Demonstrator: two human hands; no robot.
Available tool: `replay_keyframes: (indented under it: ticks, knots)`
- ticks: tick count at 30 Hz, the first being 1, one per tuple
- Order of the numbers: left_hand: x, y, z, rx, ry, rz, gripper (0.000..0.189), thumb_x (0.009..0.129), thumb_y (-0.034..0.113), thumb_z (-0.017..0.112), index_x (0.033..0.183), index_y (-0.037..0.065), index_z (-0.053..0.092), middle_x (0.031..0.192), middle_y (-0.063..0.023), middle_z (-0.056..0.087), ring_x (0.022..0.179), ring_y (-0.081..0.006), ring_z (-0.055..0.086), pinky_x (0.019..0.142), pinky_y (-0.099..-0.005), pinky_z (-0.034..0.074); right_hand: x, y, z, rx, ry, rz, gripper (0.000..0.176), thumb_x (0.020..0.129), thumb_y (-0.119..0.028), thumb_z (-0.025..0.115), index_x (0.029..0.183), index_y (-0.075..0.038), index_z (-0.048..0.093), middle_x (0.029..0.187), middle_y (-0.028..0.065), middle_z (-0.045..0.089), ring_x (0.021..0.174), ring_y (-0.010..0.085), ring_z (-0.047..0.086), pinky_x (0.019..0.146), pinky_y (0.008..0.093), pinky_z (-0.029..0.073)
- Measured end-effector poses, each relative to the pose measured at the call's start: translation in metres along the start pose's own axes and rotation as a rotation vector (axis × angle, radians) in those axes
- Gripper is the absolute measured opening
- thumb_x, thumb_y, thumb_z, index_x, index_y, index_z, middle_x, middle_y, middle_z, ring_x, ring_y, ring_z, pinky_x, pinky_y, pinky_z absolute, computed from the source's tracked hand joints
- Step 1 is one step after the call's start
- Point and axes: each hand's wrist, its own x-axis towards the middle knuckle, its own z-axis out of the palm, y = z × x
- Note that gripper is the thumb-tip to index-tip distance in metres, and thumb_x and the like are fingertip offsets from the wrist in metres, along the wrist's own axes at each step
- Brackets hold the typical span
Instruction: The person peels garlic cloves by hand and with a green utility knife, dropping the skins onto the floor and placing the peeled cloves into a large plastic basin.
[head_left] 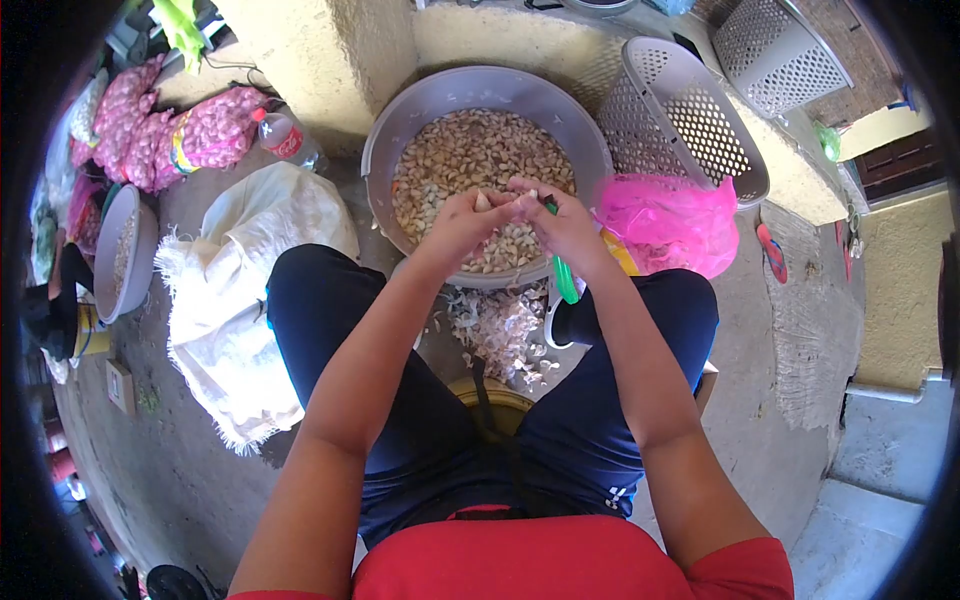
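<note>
Over a large grey basin (385, 120) filled with garlic cloves (480, 140), my two hands meet fingertip to fingertip. My left hand (462, 228) is closed, with a pale garlic clove (483, 203) between thumb and fingers. Wrapped in my right hand (565, 230) is a small knife with a bright green handle (566, 282), which points down toward my knee; its blade is hidden by the fingers. Loose garlic skins (505, 325) lie in a heap on the floor between my feet, just below the basin.
A pink plastic bag (680, 225) and a perforated grey basket (690, 120) stand right of the basin. To the left are a white woven sack (265, 225), a cola bottle (284, 138), pink net bags (215, 130) and a smaller basin (140, 270). A slipper (771, 253) lies at right.
</note>
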Motion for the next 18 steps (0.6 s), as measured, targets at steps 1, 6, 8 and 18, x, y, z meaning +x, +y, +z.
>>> replay_keyframes:
  ticks: [1,6,8,18]
  knots:
    - [0.003,-0.004,-0.001,-0.010,0.020,0.018,0.024,0.078,0.026,0.061,0.085,0.004,0.058,0.060,0.0036,0.050,0.043,-0.0026,0.039,0.036,-0.0184,0.031,-0.004,-0.008,0.001,0.028,0.001,0.031,0.035,0.086,-0.023,0.048,0.118,-0.009,0.046,0.064,-0.0014,0.050,0.043,0.0035,0.036,0.038,0.0191,0.030]
    - [0.011,-0.016,-0.008,-0.025,0.021,0.054,0.018,0.077,0.019,0.062,0.083,0.003,0.058,0.064,0.0015,0.056,0.042,-0.0024,0.038,0.036,-0.0182,0.031,-0.001,-0.002,-0.001,0.032,0.037,0.021,0.034,0.086,-0.022,0.049,0.116,-0.007,0.047,0.066,-0.0001,0.051,0.042,0.0043,0.038,0.037,0.0197,0.032]
    - [0.010,-0.014,-0.008,-0.018,0.019,0.045,0.016,0.077,0.017,0.062,0.082,0.002,0.058,0.062,0.0026,0.054,0.043,-0.0025,0.038,0.037,-0.0185,0.030,0.003,0.009,-0.002,-0.002,0.077,-0.036,0.032,0.084,-0.021,0.051,0.113,-0.008,0.049,0.074,0.0024,0.055,0.043,0.0065,0.043,0.037,0.0221,0.036]
    - [0.020,-0.031,-0.013,0.347,0.034,0.220,0.011,0.077,0.013,0.061,0.080,0.003,0.057,0.064,0.0026,0.053,0.054,-0.0036,0.044,0.049,-0.0188,0.035,0.004,0.011,0.005,-0.068,0.157,0.011,0.024,0.083,-0.022,0.051,0.101,-0.007,0.058,0.058,0.0012,0.049,0.044,0.0080,0.045,0.040,0.0249,0.041]
